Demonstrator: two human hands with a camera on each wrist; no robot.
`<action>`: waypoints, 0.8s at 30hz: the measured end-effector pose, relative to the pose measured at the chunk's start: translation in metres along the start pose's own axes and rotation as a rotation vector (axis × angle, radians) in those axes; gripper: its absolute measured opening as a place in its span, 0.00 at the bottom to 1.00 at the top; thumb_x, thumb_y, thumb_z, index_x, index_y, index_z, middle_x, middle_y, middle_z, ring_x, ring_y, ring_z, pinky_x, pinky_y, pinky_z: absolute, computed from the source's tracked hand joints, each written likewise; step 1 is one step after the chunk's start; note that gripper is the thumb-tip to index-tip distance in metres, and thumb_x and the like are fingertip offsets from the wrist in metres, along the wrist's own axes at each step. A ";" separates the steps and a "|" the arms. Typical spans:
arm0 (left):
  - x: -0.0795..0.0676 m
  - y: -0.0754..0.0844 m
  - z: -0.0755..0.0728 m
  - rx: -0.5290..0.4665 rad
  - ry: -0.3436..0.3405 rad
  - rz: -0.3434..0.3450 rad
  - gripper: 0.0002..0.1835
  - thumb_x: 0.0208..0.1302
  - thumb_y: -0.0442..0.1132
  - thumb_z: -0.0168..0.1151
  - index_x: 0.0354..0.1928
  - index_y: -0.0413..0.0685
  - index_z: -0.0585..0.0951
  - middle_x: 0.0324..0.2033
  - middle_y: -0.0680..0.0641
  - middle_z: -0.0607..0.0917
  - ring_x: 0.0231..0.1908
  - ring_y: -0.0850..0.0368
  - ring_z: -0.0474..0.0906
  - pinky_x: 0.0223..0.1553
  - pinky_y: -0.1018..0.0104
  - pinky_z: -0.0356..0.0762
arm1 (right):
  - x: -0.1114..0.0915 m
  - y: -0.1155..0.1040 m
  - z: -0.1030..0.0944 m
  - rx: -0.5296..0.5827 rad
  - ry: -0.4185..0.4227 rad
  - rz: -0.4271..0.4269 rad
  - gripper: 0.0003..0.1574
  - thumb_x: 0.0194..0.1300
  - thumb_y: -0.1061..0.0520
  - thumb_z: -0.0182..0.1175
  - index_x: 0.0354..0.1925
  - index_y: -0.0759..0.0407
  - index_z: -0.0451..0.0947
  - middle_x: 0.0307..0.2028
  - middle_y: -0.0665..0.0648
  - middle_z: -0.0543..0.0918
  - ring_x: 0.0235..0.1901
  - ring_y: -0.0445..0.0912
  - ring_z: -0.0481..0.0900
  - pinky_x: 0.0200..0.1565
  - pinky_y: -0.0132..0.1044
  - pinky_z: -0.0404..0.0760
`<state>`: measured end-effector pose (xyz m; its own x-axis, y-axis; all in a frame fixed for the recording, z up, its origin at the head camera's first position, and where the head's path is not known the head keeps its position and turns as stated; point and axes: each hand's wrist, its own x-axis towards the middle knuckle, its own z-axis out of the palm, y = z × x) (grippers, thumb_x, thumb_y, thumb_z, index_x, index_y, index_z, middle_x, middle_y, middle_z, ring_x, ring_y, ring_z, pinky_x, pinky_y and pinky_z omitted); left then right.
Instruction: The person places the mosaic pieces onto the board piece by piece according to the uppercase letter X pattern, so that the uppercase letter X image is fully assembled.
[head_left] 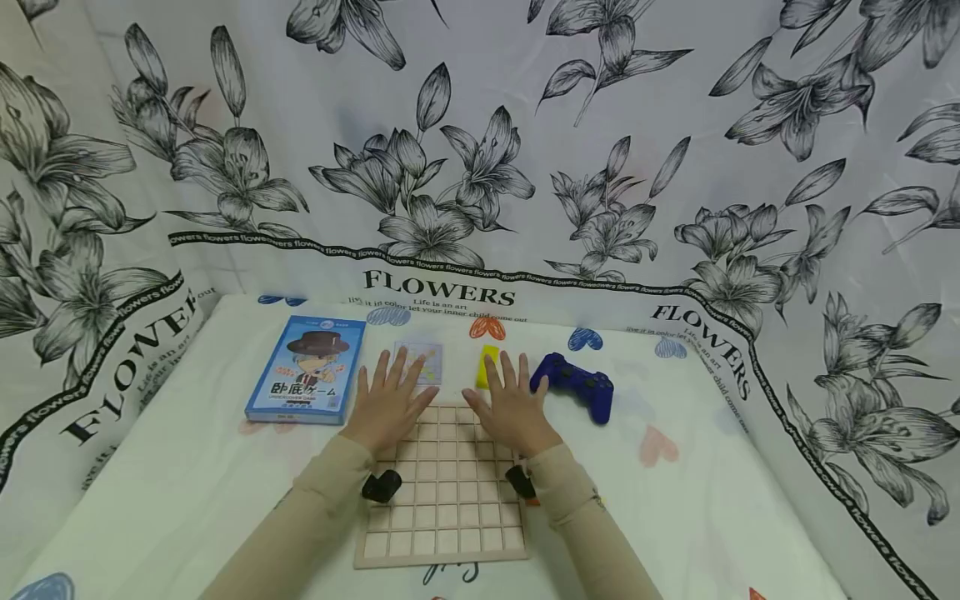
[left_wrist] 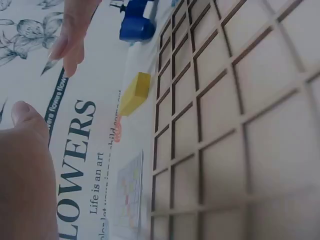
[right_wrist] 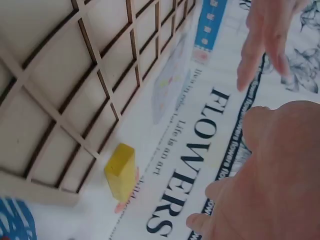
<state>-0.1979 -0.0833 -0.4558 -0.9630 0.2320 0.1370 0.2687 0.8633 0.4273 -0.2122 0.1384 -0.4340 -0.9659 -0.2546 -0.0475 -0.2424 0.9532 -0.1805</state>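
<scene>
Both hands hover over the far part of a wooden grid board (head_left: 446, 500), fingers spread and holding nothing. The left hand (head_left: 385, 402) is above its far left corner, between a blue game box (head_left: 307, 371) and a small printed card (head_left: 431, 358). Over the far right corner is the right hand (head_left: 517, 408), near a yellow block (head_left: 483, 367) and a dark blue game controller (head_left: 576, 385). In the left wrist view the yellow block (left_wrist: 135, 94) lies just beyond the grid board (left_wrist: 215, 115). The right wrist view shows the printed card (right_wrist: 170, 82) flat past the board.
A white cloth with coloured hearts (head_left: 660, 500) covers the table. Flower-printed curtains (head_left: 450, 167) hang behind it and at both sides. Something orange (head_left: 532, 502) peeks out by the right sleeve, mostly hidden.
</scene>
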 end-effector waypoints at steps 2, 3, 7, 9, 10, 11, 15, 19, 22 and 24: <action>-0.017 -0.005 -0.002 -0.016 0.023 0.012 0.36 0.73 0.61 0.39 0.75 0.49 0.53 0.74 0.37 0.47 0.73 0.34 0.37 0.69 0.32 0.38 | -0.009 0.004 0.000 0.017 -0.002 -0.024 0.48 0.69 0.25 0.28 0.77 0.46 0.36 0.76 0.57 0.40 0.74 0.60 0.30 0.65 0.73 0.40; -0.027 -0.008 -0.002 -0.032 0.036 0.026 0.36 0.73 0.59 0.41 0.75 0.48 0.53 0.74 0.37 0.47 0.73 0.34 0.37 0.69 0.32 0.40 | -0.016 0.007 -0.002 0.025 -0.004 -0.030 0.48 0.69 0.26 0.29 0.77 0.47 0.38 0.76 0.58 0.43 0.74 0.60 0.34 0.65 0.73 0.44; -0.064 -0.022 0.003 -0.072 0.099 0.092 0.33 0.71 0.53 0.51 0.73 0.46 0.59 0.72 0.34 0.53 0.71 0.32 0.47 0.66 0.33 0.51 | -0.047 0.028 -0.010 0.046 -0.067 0.009 0.45 0.72 0.31 0.38 0.75 0.54 0.48 0.70 0.64 0.59 0.68 0.63 0.55 0.60 0.70 0.60; -0.080 -0.030 0.008 -0.078 0.131 0.101 0.32 0.69 0.50 0.55 0.71 0.46 0.63 0.71 0.34 0.57 0.69 0.33 0.53 0.64 0.34 0.56 | -0.060 0.041 -0.014 0.027 -0.117 0.040 0.43 0.71 0.35 0.46 0.72 0.58 0.55 0.64 0.66 0.65 0.62 0.63 0.62 0.55 0.68 0.66; -0.086 -0.034 0.011 -0.074 0.147 0.097 0.31 0.68 0.49 0.57 0.70 0.46 0.65 0.70 0.34 0.59 0.68 0.34 0.55 0.63 0.35 0.58 | -0.065 0.047 -0.015 0.013 -0.141 0.051 0.42 0.70 0.37 0.51 0.71 0.60 0.58 0.61 0.66 0.68 0.59 0.62 0.65 0.54 0.67 0.68; -0.091 -0.038 0.014 -0.070 0.159 0.091 0.30 0.68 0.48 0.57 0.69 0.46 0.66 0.69 0.34 0.61 0.67 0.34 0.57 0.62 0.35 0.59 | -0.067 0.053 -0.016 0.000 -0.161 0.054 0.39 0.69 0.40 0.54 0.68 0.61 0.63 0.57 0.65 0.71 0.56 0.60 0.68 0.52 0.64 0.71; -0.102 -0.051 0.024 -0.079 0.176 0.067 0.30 0.67 0.50 0.58 0.67 0.47 0.68 0.68 0.36 0.63 0.67 0.36 0.58 0.61 0.36 0.58 | -0.066 0.070 -0.013 0.004 -0.191 0.005 0.24 0.62 0.50 0.65 0.52 0.61 0.75 0.43 0.57 0.76 0.43 0.52 0.71 0.46 0.52 0.76; -0.103 -0.056 0.030 -0.058 0.166 0.075 0.29 0.67 0.51 0.57 0.68 0.50 0.68 0.68 0.39 0.65 0.67 0.36 0.58 0.63 0.36 0.55 | -0.058 0.076 -0.006 0.107 -0.240 -0.100 0.13 0.61 0.55 0.66 0.41 0.58 0.76 0.34 0.53 0.75 0.35 0.46 0.71 0.37 0.41 0.75; -0.101 -0.055 0.032 -0.025 0.139 0.080 0.28 0.68 0.52 0.55 0.67 0.52 0.70 0.68 0.42 0.67 0.68 0.37 0.57 0.64 0.36 0.54 | -0.056 0.077 0.000 0.167 -0.291 -0.150 0.12 0.59 0.56 0.67 0.39 0.56 0.75 0.32 0.50 0.74 0.32 0.43 0.69 0.33 0.35 0.72; -0.099 -0.054 0.033 -0.014 0.116 0.084 0.27 0.69 0.54 0.53 0.67 0.53 0.70 0.68 0.44 0.68 0.69 0.38 0.56 0.64 0.36 0.53 | -0.057 0.077 0.003 0.168 -0.299 -0.161 0.11 0.58 0.57 0.68 0.37 0.54 0.75 0.32 0.48 0.74 0.31 0.41 0.69 0.31 0.33 0.71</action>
<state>-0.1173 -0.1378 -0.5223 -0.9288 0.2489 0.2746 0.3490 0.8366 0.4222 -0.1753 0.2255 -0.4476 -0.8417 -0.4584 -0.2854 -0.3464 0.8638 -0.3660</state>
